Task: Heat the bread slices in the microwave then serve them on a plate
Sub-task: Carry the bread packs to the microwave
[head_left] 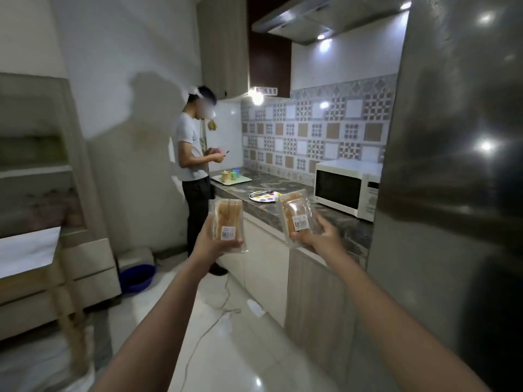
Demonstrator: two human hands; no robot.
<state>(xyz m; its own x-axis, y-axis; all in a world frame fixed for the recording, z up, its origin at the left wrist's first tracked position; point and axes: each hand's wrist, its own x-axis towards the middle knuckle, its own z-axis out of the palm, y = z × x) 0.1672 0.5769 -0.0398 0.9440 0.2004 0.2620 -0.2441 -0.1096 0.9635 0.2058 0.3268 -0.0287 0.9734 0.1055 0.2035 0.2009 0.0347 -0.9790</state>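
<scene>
Two sealed bread packs (227, 222) (296, 219) are clamped in our left hand (218, 244) and right hand (319, 236), so we judge unwrapping, the closed microwave (343, 190) far right and the plate (264, 197) remain.

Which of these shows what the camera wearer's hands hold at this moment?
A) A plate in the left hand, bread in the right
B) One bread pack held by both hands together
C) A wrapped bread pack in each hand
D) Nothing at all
C: the left hand grips the first bread pack and the right hand grips the second bread pack, while the spotted plate lies on the counter near the microwave.
</scene>
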